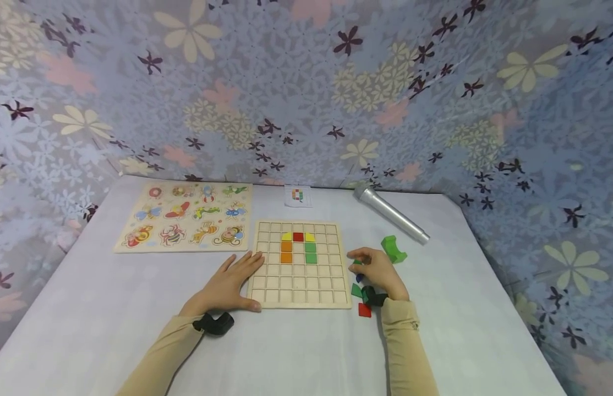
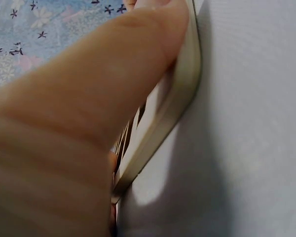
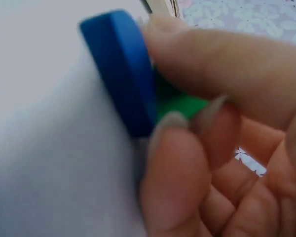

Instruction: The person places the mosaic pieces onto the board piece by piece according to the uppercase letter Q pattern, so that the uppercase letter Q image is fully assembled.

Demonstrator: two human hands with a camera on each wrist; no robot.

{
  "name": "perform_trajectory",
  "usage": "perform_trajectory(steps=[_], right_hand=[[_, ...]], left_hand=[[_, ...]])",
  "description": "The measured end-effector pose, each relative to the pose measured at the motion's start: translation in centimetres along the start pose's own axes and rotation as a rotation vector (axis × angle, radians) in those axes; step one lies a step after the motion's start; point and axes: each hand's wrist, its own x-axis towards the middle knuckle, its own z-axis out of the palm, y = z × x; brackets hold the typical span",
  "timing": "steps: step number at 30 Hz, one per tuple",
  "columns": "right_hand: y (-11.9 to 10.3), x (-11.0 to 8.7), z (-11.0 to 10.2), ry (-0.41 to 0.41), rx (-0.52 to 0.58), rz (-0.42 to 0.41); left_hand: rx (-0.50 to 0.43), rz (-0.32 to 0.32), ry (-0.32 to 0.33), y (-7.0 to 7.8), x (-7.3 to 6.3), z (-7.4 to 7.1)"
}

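My left hand [image 1: 232, 283] lies with its fingers spread at the left side of the wooden grid board [image 1: 299, 303]. Its thumb [image 2: 123, 64] presses by the board's near corner in the left wrist view. Red, yellow, orange and green tiles form an arch in the upper cells. Beside the board's right edge, my right hand [image 1: 378, 269] pinches a green piece [image 3: 182, 102] between curled fingers. A blue piece [image 3: 121, 71] stands tilted right against those fingers, and in the head view it is mostly hidden under the hand.
A green tile [image 1: 356, 290] and a red tile [image 1: 365, 310] lie near the right wrist. Farther back are a green curved block [image 1: 394, 249] and a silver microphone [image 1: 393, 213]. A picture puzzle board [image 1: 185, 217] lies at left, and a small pattern card [image 1: 297, 196] behind the grid.
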Motion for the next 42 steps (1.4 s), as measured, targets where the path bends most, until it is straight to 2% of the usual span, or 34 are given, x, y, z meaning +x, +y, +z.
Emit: perform_trajectory(steps=[4, 9, 14, 18, 21, 24, 26, 30, 37, 42], right_hand=[[-0.3, 0.0, -0.2, 0.034, 0.079, 0.030], [-0.8, 0.0, -0.1, 0.027, 0.265, 0.074], [-1.8, 0.2, 0.4, -0.055, 0.416, 0.031], [-3.0, 0.4, 1.3, -0.145, 0.466, -0.021], [-3.9, 0.7, 2.4, -0.219, 0.510, -0.026], [-4.4, 0.8, 3.4, -0.271, 0.517, -0.014], [-4.5, 0.9, 3.8, -0.277, 0.496, 0.005], [-4.7, 0.7, 4.4, -0.239, 0.430, 0.026], [-5.5, 0.3, 4.9, -0.185, 0.338, -0.038], [-5.7, 0.1, 5.2, -0.152, 0.280, -0.031]], left_hand=[[0.002, 0.003, 0.013, 0.0, 0.0, 0.0], [-0.010, 0.009, 0.008, -0.1, -0.1, 0.1], [-0.003, 0.014, 0.009, -0.1, 0.1, -0.1], [0.015, 0.020, 0.016, -0.2, 0.2, -0.4], [0.011, 0.009, 0.011, -0.2, 0.1, -0.4], [-0.003, -0.004, -0.001, -0.1, -0.1, -0.3], [-0.011, -0.002, -0.004, -0.1, -0.1, 0.0], [-0.030, -0.005, -0.009, 0.0, -0.1, 0.4], [-0.002, -0.009, 0.008, -0.1, -0.1, 0.4], [-0.016, -0.004, -0.001, 0.1, -0.1, 0.4]])
